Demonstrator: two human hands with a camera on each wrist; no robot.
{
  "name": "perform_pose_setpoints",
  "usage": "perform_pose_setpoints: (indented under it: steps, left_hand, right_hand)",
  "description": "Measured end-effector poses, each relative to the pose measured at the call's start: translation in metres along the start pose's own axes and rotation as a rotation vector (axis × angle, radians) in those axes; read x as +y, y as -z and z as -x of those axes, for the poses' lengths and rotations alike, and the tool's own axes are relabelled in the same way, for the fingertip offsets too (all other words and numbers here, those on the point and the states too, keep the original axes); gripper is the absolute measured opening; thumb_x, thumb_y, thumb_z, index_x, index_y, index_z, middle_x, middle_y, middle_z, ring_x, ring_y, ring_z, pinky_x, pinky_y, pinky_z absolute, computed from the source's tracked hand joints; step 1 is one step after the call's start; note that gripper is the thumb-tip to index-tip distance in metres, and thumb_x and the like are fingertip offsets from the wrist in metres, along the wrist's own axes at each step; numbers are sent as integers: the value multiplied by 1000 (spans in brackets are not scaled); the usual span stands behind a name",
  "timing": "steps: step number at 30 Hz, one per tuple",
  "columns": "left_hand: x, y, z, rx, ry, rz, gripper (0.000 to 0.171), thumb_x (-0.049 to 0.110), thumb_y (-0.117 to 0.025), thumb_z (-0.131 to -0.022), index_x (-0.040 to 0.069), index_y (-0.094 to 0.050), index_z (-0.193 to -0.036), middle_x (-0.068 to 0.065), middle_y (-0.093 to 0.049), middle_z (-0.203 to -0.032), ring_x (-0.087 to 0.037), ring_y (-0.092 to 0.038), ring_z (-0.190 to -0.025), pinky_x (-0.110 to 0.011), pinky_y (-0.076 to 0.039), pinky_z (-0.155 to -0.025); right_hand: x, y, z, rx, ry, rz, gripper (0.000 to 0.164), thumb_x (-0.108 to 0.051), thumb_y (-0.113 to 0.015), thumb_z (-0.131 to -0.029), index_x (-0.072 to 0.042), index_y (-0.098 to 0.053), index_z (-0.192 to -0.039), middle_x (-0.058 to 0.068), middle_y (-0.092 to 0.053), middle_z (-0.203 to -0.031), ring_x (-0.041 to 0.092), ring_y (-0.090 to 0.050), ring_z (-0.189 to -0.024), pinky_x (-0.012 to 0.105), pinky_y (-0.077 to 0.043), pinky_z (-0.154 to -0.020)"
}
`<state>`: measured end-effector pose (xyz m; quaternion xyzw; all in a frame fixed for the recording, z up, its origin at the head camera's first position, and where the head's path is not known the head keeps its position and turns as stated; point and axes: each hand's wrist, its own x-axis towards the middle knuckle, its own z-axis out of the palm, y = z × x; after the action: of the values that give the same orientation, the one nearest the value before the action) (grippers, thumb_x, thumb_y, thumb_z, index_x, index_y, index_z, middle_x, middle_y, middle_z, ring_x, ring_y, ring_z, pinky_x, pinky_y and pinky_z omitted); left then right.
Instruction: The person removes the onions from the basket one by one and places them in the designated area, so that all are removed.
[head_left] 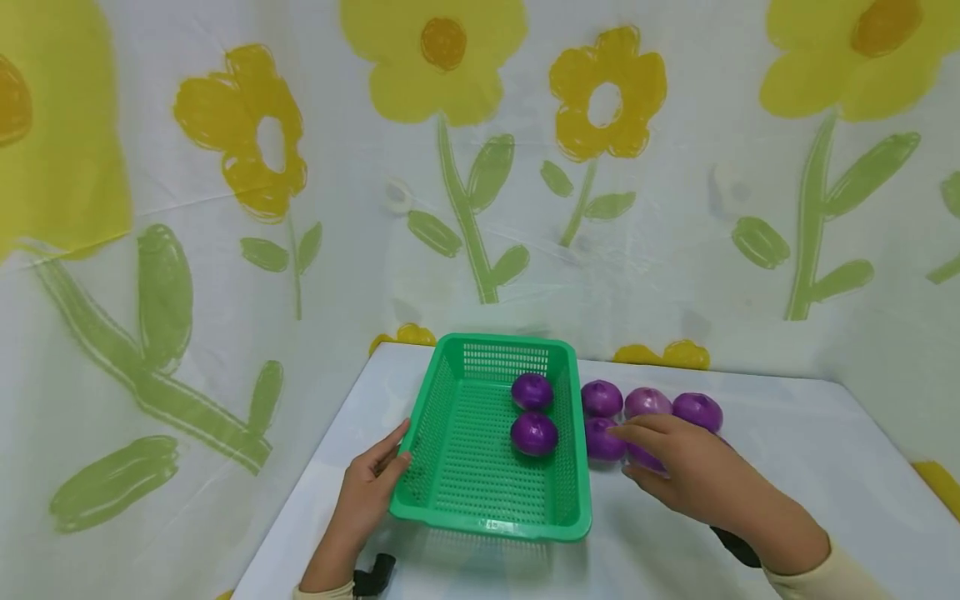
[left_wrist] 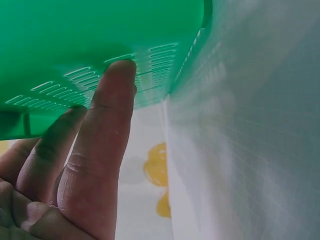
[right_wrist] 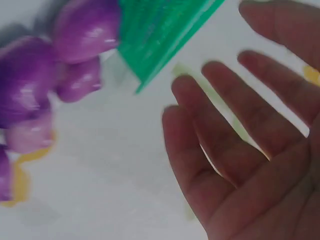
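A green plastic basket with slotted walls holds two purple onions, a rear one and a front one, along its right side. My left hand grips the basket's left rim, thumb at the top edge. In the left wrist view its fingers lie against the outer wall; the thumb is hidden there. Several more purple onions sit in rows right of the basket. My right hand hovers by the front row with spread fingers, overlapping some onions. The right wrist view shows its palm holding nothing.
The white table runs back to a curtain printed with yellow flowers, which also hangs along the left. Dark bands show at both wrists, and a black piece sticks out by the left one.
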<state>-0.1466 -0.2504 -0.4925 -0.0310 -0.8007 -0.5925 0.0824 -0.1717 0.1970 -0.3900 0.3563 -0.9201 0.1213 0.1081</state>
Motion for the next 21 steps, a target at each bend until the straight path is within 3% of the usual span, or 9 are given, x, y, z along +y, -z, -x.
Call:
perform_pose_setpoints:
  steps: [6,10,14,17,21]
  left_hand:
    - [0,-1,0,18,2,-22,48,23,-62,-109,26,-54,-157,-5,-49,-158,-26,-51,-142,-52,-48,-109]
    - [0,-1,0,24,13,-30,48,23,-62,-109,27,-54,-157,-3,-49,-158,-25,-51,-142,-51,-48,-108]
    - [0,-1,-1,17,6,-22,48,22,-62,-110,25,-54,-157,-5,-49,-158,-27,-50,-142,-53,-47,-108]
    - [1,-1,0,12,4,-15,48,23,-62,-110,25,-54,-157,-5,-49,-159,-29,-49,-143,-53,-47,-109]
    - [3,-1,0,8,5,-7,48,23,-63,-109,25,-54,-157,-4,-49,-159,-29,-48,-144,-52,-47,-109]
  right_hand:
    - [-15,10,-45,-185,174,-71,45,-15,-88,-89,-20,-75,-131,-9,-73,-124,13,-67,-116,32,-59,-90]
    - [-23,12,-78,-284,193,-30,43,-13,-86,-91,-22,-75,-132,-10,-73,-123,15,-68,-117,34,-59,-92]
    - [-21,11,-109,-313,200,-35,42,-4,-81,-92,-19,-76,-131,-6,-74,-123,18,-69,-117,37,-58,-95]
    - [-18,8,-132,-327,228,-85,44,9,-69,-93,-16,-77,-129,-5,-75,-122,16,-69,-117,35,-57,-97]
    - [-17,4,-159,-369,280,-127,61,24,-58,-83,-17,-81,-121,-10,-76,-115,11,-69,-110,32,-56,-96]
